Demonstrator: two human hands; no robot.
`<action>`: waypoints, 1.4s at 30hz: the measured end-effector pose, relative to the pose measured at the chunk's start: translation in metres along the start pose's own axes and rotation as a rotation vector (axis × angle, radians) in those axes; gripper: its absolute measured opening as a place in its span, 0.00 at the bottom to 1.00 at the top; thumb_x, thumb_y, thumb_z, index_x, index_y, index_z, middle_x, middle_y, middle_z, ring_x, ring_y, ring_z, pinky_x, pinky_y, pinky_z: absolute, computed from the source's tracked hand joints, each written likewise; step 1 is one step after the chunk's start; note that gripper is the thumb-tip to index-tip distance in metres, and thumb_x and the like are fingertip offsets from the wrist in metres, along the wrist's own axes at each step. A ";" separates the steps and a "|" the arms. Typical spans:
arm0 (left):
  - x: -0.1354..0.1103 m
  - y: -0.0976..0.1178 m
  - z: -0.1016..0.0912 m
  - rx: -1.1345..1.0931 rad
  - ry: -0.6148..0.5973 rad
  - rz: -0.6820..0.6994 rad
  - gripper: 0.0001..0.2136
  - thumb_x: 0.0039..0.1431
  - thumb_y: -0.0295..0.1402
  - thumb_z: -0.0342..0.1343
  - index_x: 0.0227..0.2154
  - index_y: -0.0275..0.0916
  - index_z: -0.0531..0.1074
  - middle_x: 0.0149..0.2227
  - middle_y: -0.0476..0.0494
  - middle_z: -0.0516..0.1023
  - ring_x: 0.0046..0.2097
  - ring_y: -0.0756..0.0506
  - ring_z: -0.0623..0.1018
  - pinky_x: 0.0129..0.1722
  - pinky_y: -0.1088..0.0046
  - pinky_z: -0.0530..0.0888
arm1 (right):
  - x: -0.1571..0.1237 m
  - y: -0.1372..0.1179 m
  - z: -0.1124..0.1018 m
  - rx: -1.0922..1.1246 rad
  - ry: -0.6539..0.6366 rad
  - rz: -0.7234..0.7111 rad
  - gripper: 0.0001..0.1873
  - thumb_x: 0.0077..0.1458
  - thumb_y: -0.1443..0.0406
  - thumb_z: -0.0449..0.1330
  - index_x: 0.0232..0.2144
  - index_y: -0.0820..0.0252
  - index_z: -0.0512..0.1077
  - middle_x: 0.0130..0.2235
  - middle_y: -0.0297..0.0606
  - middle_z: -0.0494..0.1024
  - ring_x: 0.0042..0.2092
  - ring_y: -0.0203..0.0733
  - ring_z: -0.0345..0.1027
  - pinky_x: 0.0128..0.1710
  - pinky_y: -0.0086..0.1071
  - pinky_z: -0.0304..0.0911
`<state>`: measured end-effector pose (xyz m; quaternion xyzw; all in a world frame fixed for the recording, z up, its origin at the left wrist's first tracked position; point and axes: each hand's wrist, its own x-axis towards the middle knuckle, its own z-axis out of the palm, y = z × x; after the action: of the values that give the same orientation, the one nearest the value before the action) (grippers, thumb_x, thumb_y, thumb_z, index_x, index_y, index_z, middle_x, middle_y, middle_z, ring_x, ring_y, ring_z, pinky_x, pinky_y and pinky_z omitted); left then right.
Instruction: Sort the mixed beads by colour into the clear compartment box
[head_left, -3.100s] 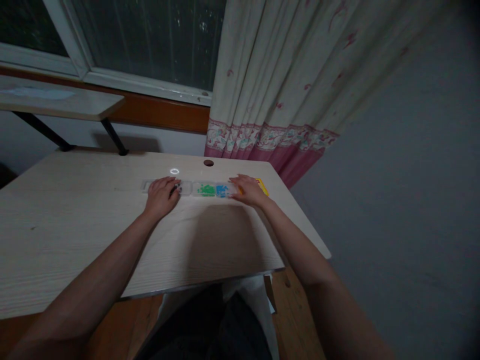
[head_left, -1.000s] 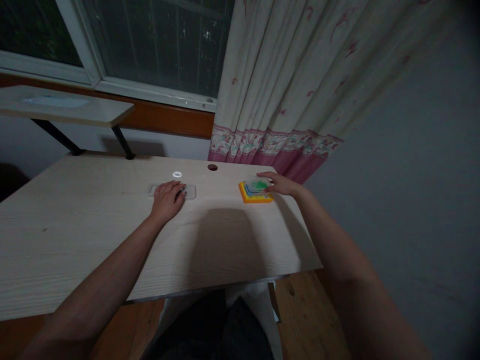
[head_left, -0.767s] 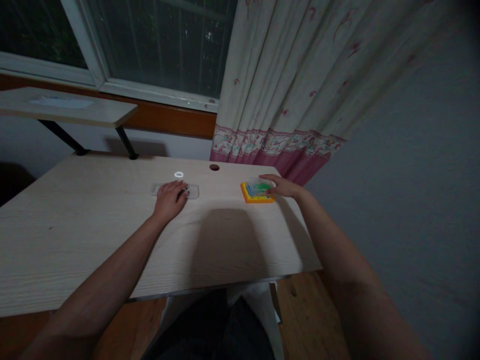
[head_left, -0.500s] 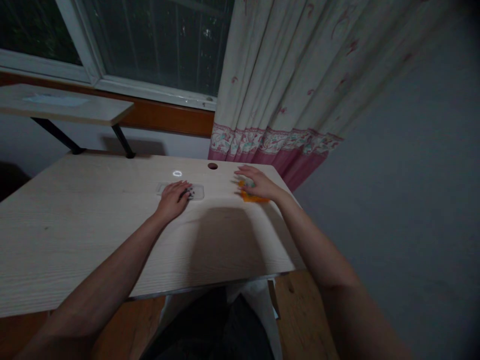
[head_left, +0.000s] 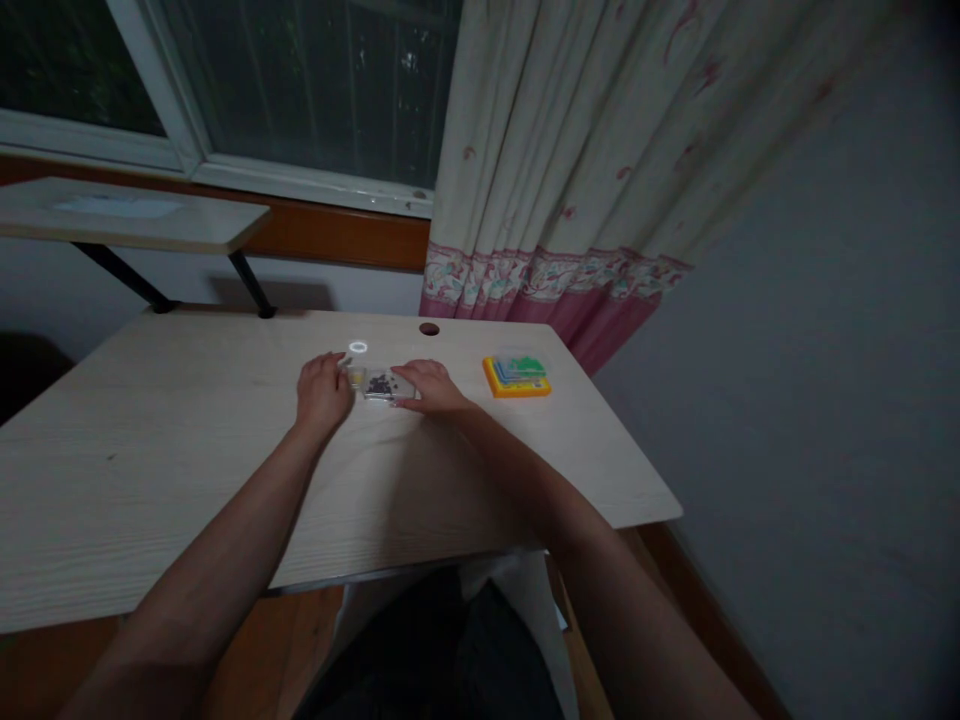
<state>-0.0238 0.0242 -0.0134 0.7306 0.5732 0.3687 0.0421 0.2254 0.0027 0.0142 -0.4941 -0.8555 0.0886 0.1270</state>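
A shallow clear plastic box [head_left: 369, 394] lies on the desk, with many small dark pieces [head_left: 381, 385] gathered in its middle and a small yellowish patch near its left end. My left hand [head_left: 324, 393] is curled around the left end of this box. At the opposite end, my right hand [head_left: 433, 386] grips it with the thumb on the near side and fingers on the far side. To the right, apart from both hands, sits an orange-yellow box [head_left: 517, 388] with blue and green parts and a clear layer on top.
The pale wood desk [head_left: 210, 450] has a round cable hole [head_left: 429, 329] near its back edge. A raised shelf [head_left: 210, 228] on black legs stands at back left. A floral curtain [head_left: 555, 200] hangs behind, and a wall [head_left: 787, 350] is at right.
My right hand has left the orange-yellow box and moved left onto the clear box's right end. My left hand has shifted from over the dark pieces to the left end.
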 end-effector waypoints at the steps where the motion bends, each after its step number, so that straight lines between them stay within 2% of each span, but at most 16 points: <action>1: 0.000 -0.001 0.002 0.005 -0.017 -0.009 0.21 0.67 0.33 0.45 0.57 0.31 0.72 0.57 0.28 0.75 0.62 0.34 0.70 0.66 0.51 0.63 | -0.003 0.002 -0.004 0.004 0.012 -0.007 0.39 0.57 0.46 0.65 0.66 0.50 0.63 0.65 0.45 0.69 0.67 0.52 0.59 0.68 0.49 0.49; 4: -0.002 0.001 0.006 0.030 -0.035 0.002 0.21 0.67 0.36 0.46 0.56 0.33 0.74 0.55 0.30 0.77 0.59 0.33 0.72 0.63 0.50 0.66 | -0.019 0.008 -0.024 0.035 0.048 -0.029 0.40 0.55 0.48 0.67 0.66 0.51 0.64 0.64 0.46 0.69 0.65 0.54 0.60 0.66 0.50 0.52; 8: -0.003 0.003 0.008 0.010 -0.066 0.063 0.21 0.68 0.38 0.46 0.56 0.34 0.73 0.55 0.31 0.78 0.57 0.33 0.74 0.61 0.50 0.67 | -0.053 0.029 -0.065 0.101 0.115 -0.040 0.40 0.57 0.52 0.66 0.68 0.52 0.60 0.66 0.47 0.67 0.67 0.53 0.57 0.68 0.51 0.52; 12: -0.006 0.009 0.008 -0.015 -0.194 0.150 0.23 0.67 0.44 0.49 0.58 0.38 0.73 0.61 0.35 0.75 0.60 0.34 0.73 0.61 0.51 0.67 | -0.089 0.069 -0.117 0.096 0.194 0.059 0.43 0.55 0.58 0.66 0.70 0.50 0.57 0.68 0.46 0.64 0.69 0.56 0.55 0.69 0.55 0.50; 15: -0.011 0.016 0.008 -0.005 -0.321 0.264 0.28 0.63 0.51 0.55 0.61 0.42 0.71 0.66 0.37 0.69 0.64 0.32 0.69 0.63 0.49 0.64 | -0.110 0.106 -0.154 0.080 0.182 0.164 0.45 0.52 0.62 0.67 0.70 0.50 0.58 0.68 0.45 0.63 0.68 0.57 0.56 0.68 0.57 0.53; 17: -0.013 0.019 0.009 -0.028 -0.368 0.330 0.31 0.61 0.52 0.57 0.63 0.42 0.68 0.67 0.37 0.67 0.65 0.32 0.68 0.64 0.48 0.63 | -0.119 0.128 -0.171 0.108 0.142 0.214 0.44 0.50 0.63 0.68 0.68 0.51 0.61 0.67 0.45 0.64 0.67 0.58 0.58 0.66 0.55 0.60; 19: -0.014 0.021 0.009 -0.066 -0.387 0.380 0.30 0.63 0.50 0.56 0.64 0.42 0.67 0.67 0.38 0.68 0.64 0.34 0.68 0.64 0.50 0.63 | -0.125 0.144 -0.177 0.142 0.109 0.258 0.42 0.50 0.62 0.68 0.67 0.53 0.63 0.66 0.46 0.65 0.65 0.58 0.61 0.63 0.53 0.64; 26: -0.013 0.022 0.009 -0.106 -0.389 0.433 0.30 0.62 0.48 0.57 0.63 0.40 0.68 0.59 0.37 0.75 0.58 0.35 0.72 0.60 0.54 0.67 | -0.131 0.170 -0.151 0.243 0.072 0.373 0.43 0.50 0.62 0.69 0.67 0.55 0.62 0.67 0.46 0.64 0.67 0.54 0.60 0.67 0.52 0.58; 29: -0.013 0.024 0.009 -0.124 -0.376 0.444 0.30 0.61 0.47 0.59 0.63 0.40 0.67 0.59 0.37 0.75 0.58 0.35 0.72 0.61 0.54 0.67 | -0.132 0.166 -0.153 0.155 0.127 0.329 0.47 0.48 0.59 0.71 0.68 0.54 0.61 0.70 0.46 0.59 0.72 0.55 0.51 0.72 0.51 0.48; 30: -0.013 0.025 0.009 -0.134 -0.370 0.446 0.30 0.61 0.46 0.60 0.63 0.40 0.67 0.59 0.37 0.75 0.58 0.35 0.73 0.61 0.55 0.68 | -0.132 0.159 -0.155 0.107 0.161 0.300 0.46 0.48 0.58 0.71 0.68 0.54 0.61 0.71 0.45 0.57 0.73 0.55 0.46 0.73 0.51 0.45; 32: -0.014 0.027 0.009 -0.155 -0.357 0.447 0.32 0.59 0.46 0.62 0.64 0.39 0.67 0.59 0.36 0.76 0.58 0.35 0.73 0.60 0.55 0.69 | -0.128 0.135 -0.154 0.014 0.267 0.243 0.41 0.53 0.56 0.69 0.66 0.53 0.63 0.72 0.45 0.55 0.73 0.56 0.46 0.73 0.52 0.44; 35: -0.016 0.034 0.007 -0.187 -0.357 0.452 0.34 0.58 0.46 0.63 0.65 0.39 0.65 0.58 0.36 0.76 0.57 0.35 0.73 0.59 0.55 0.70 | -0.112 0.084 -0.133 -0.034 0.389 0.114 0.28 0.60 0.57 0.63 0.61 0.53 0.70 0.68 0.46 0.64 0.70 0.56 0.53 0.71 0.54 0.48; 36: -0.017 0.036 0.005 -0.201 -0.359 0.453 0.35 0.58 0.47 0.63 0.65 0.40 0.64 0.59 0.36 0.75 0.57 0.35 0.73 0.59 0.55 0.70 | -0.104 0.065 -0.120 -0.004 0.381 0.053 0.25 0.61 0.57 0.61 0.60 0.53 0.71 0.64 0.47 0.69 0.68 0.55 0.58 0.69 0.54 0.52; 38: -0.020 0.041 0.001 -0.234 -0.362 0.454 0.36 0.58 0.48 0.64 0.66 0.40 0.62 0.59 0.35 0.75 0.57 0.35 0.73 0.59 0.54 0.70 | -0.089 0.033 -0.089 0.080 0.257 -0.085 0.27 0.63 0.57 0.61 0.62 0.53 0.69 0.60 0.47 0.73 0.63 0.52 0.65 0.65 0.53 0.59; 40: -0.023 0.046 -0.002 -0.279 -0.364 0.448 0.36 0.59 0.47 0.64 0.67 0.40 0.61 0.58 0.35 0.74 0.58 0.35 0.73 0.59 0.53 0.70 | -0.076 0.009 -0.056 0.129 0.136 -0.173 0.35 0.60 0.56 0.64 0.66 0.56 0.63 0.64 0.51 0.68 0.65 0.53 0.62 0.64 0.50 0.60; 42: -0.025 0.050 -0.005 -0.341 -0.368 0.432 0.36 0.59 0.45 0.64 0.67 0.42 0.60 0.57 0.35 0.74 0.57 0.36 0.74 0.59 0.54 0.71 | -0.066 -0.005 -0.030 0.154 0.059 -0.186 0.39 0.58 0.56 0.67 0.68 0.57 0.61 0.66 0.53 0.65 0.66 0.54 0.60 0.64 0.50 0.60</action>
<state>0.0123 -0.0160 0.0024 0.8719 0.3181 0.3216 0.1875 0.2624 -0.0565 0.0359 -0.4038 -0.8841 0.1274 0.1975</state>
